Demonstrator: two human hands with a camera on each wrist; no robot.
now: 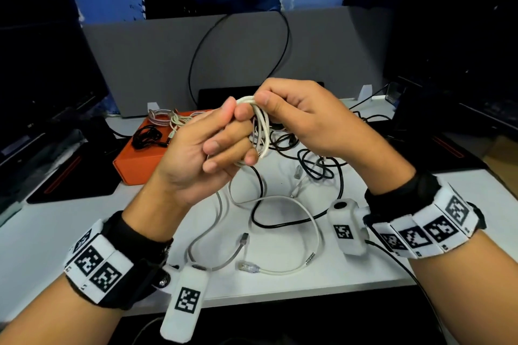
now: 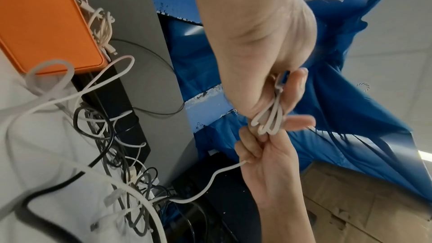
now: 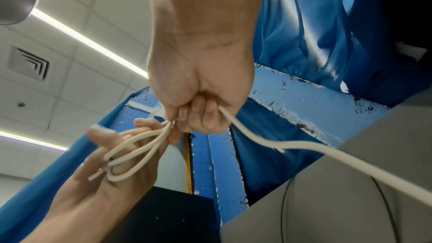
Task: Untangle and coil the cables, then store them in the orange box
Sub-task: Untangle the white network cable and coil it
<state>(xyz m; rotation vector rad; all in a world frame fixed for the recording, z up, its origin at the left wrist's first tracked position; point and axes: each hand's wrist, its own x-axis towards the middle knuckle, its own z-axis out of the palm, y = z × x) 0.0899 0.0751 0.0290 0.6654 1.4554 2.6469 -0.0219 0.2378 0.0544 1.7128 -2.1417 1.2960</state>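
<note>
A white cable is wound into a small coil of several loops, held up above the table between both hands. My left hand grips the coil with its fingers curled through the loops. My right hand pinches the top of the coil, and the cable's free tail runs out of its fist down to the pile. The orange box stands at the left behind my left hand, with coiled cables lying on top of it.
Loose black cables, a white network cable and a grey cable lie tangled on the white table under my hands. A grey partition closes the back. Dark monitors stand on both sides.
</note>
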